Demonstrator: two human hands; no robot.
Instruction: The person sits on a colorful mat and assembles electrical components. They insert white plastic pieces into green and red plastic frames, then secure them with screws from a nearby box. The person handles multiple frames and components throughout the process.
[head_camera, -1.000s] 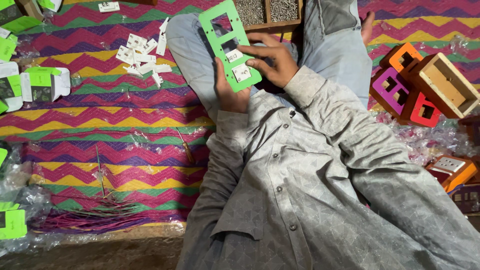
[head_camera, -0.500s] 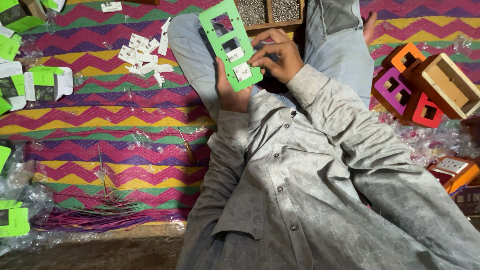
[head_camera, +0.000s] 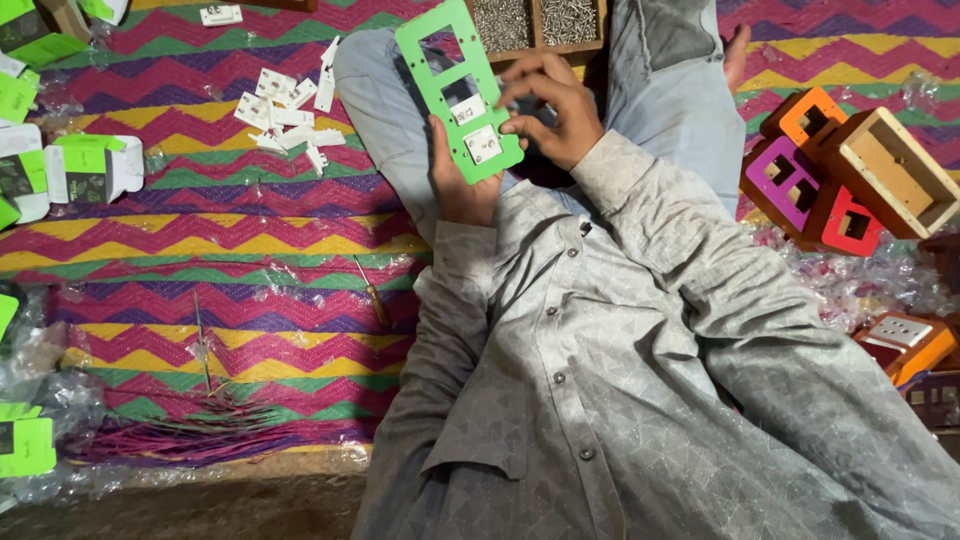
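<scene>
Pinching a small white switch piece (head_camera: 468, 110) with my right hand (head_camera: 550, 110), fingers together on it, I seat it in the green plate (head_camera: 455, 90), which my left hand (head_camera: 458, 180) clamps from beneath, over my lap. I judge a skewed press could pop the piece loose or tip the plate. Counted: one plate, four openings, two filled. Left of the plate, roughly ten loose white pieces (head_camera: 285, 115); right of it, four coloured boxes (head_camera: 840, 175).
</scene>
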